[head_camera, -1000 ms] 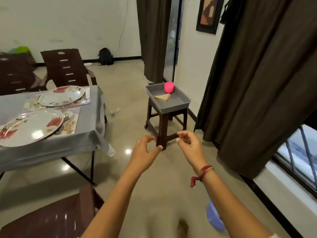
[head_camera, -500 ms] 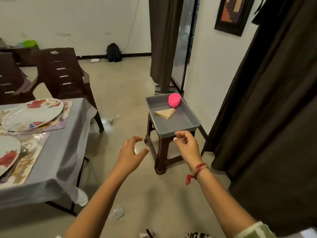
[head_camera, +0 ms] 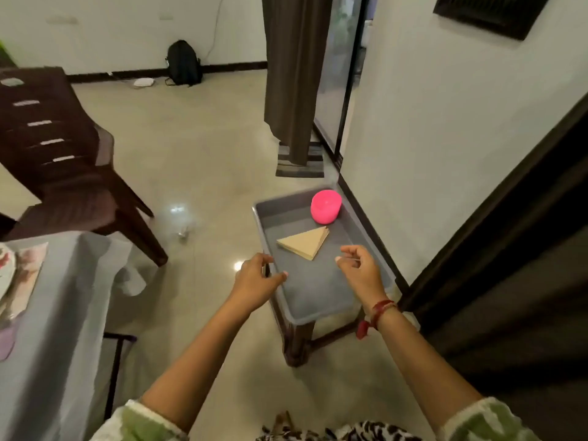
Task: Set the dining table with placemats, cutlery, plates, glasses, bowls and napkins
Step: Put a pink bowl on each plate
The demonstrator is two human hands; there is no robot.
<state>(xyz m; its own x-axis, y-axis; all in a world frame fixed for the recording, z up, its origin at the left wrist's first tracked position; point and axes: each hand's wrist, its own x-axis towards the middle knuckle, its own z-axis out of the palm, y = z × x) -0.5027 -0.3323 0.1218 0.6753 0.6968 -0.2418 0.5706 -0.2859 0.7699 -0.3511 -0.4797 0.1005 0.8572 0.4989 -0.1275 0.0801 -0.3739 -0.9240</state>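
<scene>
A grey tray [head_camera: 313, 297] rests on a dark brown stool [head_camera: 297, 343] in front of me. Inside it lie a tan napkin folded into a triangle [head_camera: 304, 242] and, at the far end, an upturned pink bowl [head_camera: 325, 206]. My left hand [head_camera: 256, 281] hovers over the tray's left rim, fingers loosely curled and holding nothing. Above the tray's right side is my right hand [head_camera: 359, 269], also loosely curled and empty, just short of the napkin. The dining table [head_camera: 63, 313] under its grey cloth shows at the left edge with a placemat [head_camera: 27, 278] and part of a plate [head_camera: 4, 268].
A dark brown chair [head_camera: 60, 160] stands beyond the table at the left. Dark curtains [head_camera: 509, 281] hang close on the right, another [head_camera: 294, 78] by the glass door. A black backpack [head_camera: 183, 63] leans against the far wall. A small object [head_camera: 184, 231] lies on the floor.
I have walked closer to the stool; the tray now lies right under my hands. Both hands have stayed loosely curled and empty, and most of the table has slid out of view to the left.
</scene>
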